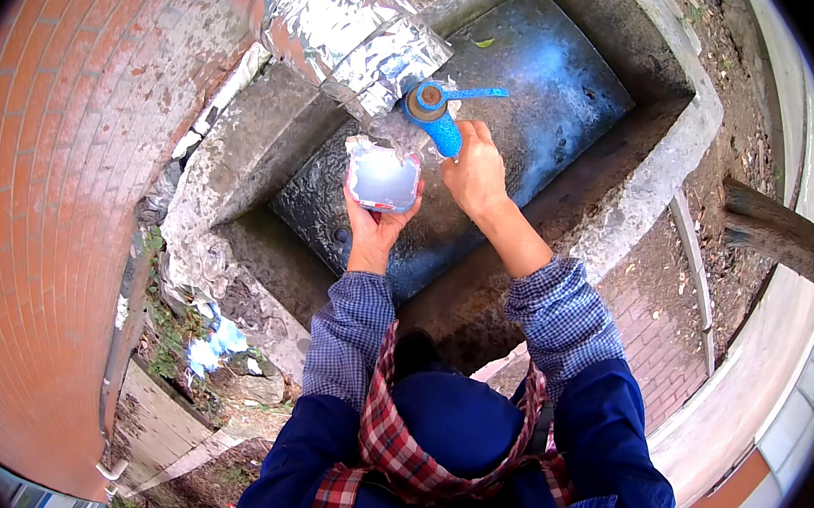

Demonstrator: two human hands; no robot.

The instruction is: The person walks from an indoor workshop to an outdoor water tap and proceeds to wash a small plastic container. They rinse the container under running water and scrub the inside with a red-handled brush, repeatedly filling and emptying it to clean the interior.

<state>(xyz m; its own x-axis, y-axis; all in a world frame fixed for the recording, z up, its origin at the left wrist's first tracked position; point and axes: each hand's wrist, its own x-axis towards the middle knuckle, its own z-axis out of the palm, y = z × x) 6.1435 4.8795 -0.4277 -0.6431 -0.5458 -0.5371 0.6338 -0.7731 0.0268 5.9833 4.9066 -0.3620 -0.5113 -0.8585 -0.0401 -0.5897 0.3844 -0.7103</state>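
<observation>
L hand [376, 237] is curled snug round a squarish tub [384, 177]; R hand [477, 175] is part-curled at the outlet end of the blue tap [445, 133], grip vs. mere touch can't tell. Tub's just L of & a bit below the outlet, tap's long axis slanting down-R, lever out R, R hand nearer it. Beyond: wet-looking concrete sink [696, 134] under both, foil-wrapped pipe [321, 19] up top, brick wall [56, 175] far L, brick paving [646, 347] lower R.

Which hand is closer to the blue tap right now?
The right. The right hand is at the lower end of the blue tap, contact unclear. The left hand is farther off, below and left of it, holding a pale container.
</observation>
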